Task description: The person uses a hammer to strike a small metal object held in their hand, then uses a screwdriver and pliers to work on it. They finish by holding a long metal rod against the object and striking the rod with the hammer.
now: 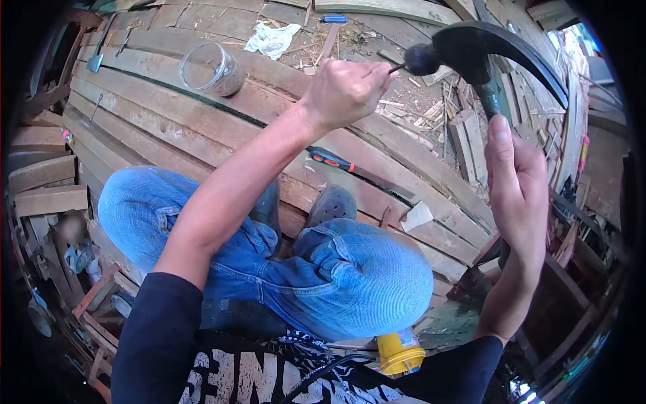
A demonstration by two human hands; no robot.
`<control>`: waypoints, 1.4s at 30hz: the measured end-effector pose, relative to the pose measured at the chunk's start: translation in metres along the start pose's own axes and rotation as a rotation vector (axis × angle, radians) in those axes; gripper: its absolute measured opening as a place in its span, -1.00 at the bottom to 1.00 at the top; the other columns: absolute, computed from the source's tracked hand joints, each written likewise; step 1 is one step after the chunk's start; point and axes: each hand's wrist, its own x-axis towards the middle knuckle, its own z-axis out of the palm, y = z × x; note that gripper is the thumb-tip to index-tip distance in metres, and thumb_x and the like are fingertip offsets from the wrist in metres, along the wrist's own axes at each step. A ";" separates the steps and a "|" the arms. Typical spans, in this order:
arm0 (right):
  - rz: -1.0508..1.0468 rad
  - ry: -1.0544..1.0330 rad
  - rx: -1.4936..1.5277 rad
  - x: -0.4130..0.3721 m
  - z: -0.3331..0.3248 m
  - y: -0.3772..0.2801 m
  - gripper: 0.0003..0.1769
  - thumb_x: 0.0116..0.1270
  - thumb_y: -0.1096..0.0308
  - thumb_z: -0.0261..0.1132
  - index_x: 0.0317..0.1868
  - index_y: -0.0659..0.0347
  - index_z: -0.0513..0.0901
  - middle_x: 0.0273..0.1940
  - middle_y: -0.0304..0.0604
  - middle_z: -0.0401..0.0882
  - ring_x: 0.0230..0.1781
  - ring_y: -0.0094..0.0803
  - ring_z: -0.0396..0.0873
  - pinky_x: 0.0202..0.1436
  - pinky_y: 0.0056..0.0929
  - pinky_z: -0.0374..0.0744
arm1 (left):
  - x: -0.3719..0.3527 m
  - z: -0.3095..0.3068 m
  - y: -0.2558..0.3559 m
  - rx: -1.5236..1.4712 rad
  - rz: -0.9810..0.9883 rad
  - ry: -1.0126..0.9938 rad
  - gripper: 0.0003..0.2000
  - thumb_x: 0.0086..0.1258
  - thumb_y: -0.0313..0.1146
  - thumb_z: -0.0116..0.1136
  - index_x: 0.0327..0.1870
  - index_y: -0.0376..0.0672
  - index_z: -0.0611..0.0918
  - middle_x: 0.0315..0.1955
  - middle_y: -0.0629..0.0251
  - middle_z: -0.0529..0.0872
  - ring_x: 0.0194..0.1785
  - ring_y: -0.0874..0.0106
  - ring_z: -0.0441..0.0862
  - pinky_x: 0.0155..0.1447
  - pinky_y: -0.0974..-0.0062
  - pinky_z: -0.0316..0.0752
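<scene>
My left hand [346,93] is closed, with a thin dark nail [398,67] pinched between thumb and fingers. The nail's outer end points right, close against the round face of a claw hammer [464,50]. Wrapped around the hammer's handle is my right hand [517,185], thumb stretched up along it. The hammer head lies sideways, its curved claw toward the right. Below my left hand, a tool with an orange and black handle [330,159] and a flat metal blade rests on the planks. A clear plastic jar [214,71] stands left of my left hand.
Wooden planks [151,84] form the surface around me, with wood chips scattered beyond my hands. A crumpled white cloth [272,40] and a blue item [333,19] lie at the back. Short wood blocks [468,145] sit left of my right hand. A yellow container [400,353] is beside my leg.
</scene>
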 end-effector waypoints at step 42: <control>0.031 0.082 0.377 -0.005 -0.003 0.000 -0.46 0.54 -0.06 -0.01 -0.59 0.05 0.32 -0.73 -0.56 0.12 -0.79 -0.82 0.03 -0.75 -0.73 -0.04 | 0.003 -0.002 0.004 -0.017 -0.004 -0.026 -0.92 0.25 -0.47 0.28 -0.41 -0.23 0.62 -0.74 0.30 0.58 -0.71 0.39 0.56 -0.65 0.44 0.43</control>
